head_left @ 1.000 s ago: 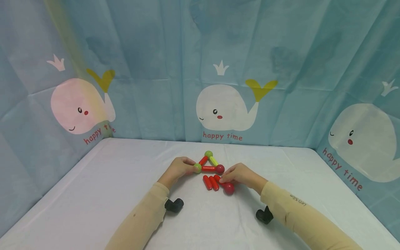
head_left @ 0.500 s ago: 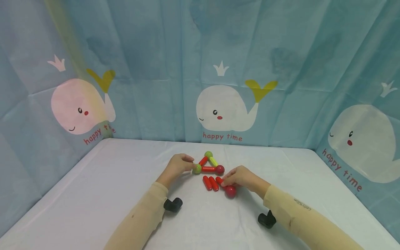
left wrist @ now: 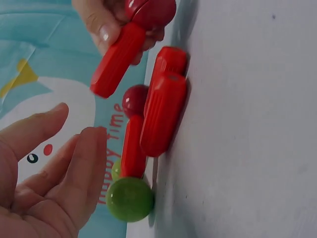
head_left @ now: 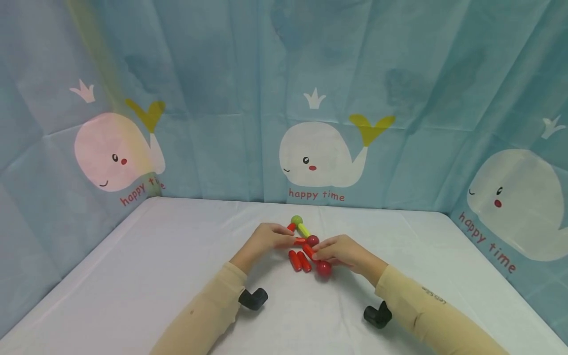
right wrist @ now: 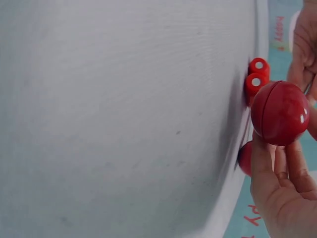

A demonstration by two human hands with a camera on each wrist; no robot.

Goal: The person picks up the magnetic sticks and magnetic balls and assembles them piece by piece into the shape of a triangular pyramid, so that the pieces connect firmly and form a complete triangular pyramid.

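While lifted, red rod (left wrist: 118, 60) between right fingers (left wrist: 101, 29)

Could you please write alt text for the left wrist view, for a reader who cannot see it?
The right hand holds a red stick joined to a red ball above a white table. Two loose red sticks lie side by side there, beside a stick-and-ball frame with a green ball. The open left hand sits near it.
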